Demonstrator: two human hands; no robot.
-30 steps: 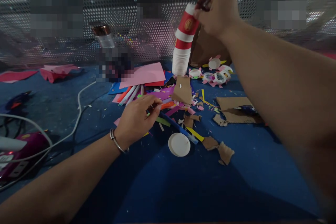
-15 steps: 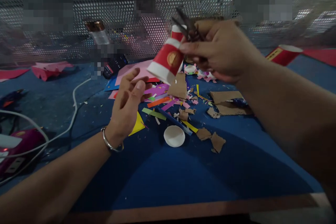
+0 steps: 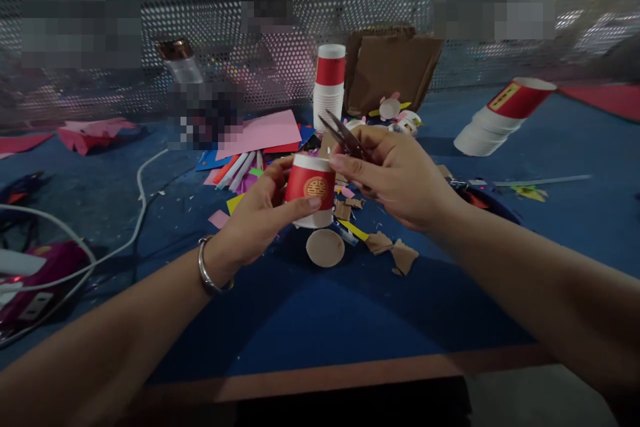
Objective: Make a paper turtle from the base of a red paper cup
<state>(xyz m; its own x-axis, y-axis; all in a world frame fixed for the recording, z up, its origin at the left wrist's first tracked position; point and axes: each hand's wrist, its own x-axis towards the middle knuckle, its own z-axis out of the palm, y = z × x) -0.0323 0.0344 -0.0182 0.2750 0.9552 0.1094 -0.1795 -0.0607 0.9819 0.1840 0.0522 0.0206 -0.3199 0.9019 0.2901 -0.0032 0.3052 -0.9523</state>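
Note:
My left hand (image 3: 255, 217) is wrapped round a red and white paper cup (image 3: 311, 190) with a gold emblem, its thumb across the front. The cup is upside down, its narrow end up. In my right hand (image 3: 395, 177) is a pair of scissors (image 3: 347, 135), blades slightly parted and pointing up and left. My right thumb and fingers also meet the cup's upper right edge; whether they pinch it, I cannot make out. Just below the cup lies a round white paper disc (image 3: 325, 248) on the blue table.
A stack of paper cups (image 3: 330, 90) stands at the back; another stack (image 3: 505, 117) leans at the right. Paper strips and cardboard scraps (image 3: 404, 257) litter the middle. Cardboard sheets (image 3: 390, 70) rest against the perforated screen. A white cable (image 3: 141, 203) and purple power strip (image 3: 43, 280) lie left.
The cup has come down from its raised, tilted position to near the table's middle. My left hand, open before, has closed round it. My right hand has lowered with the scissors.

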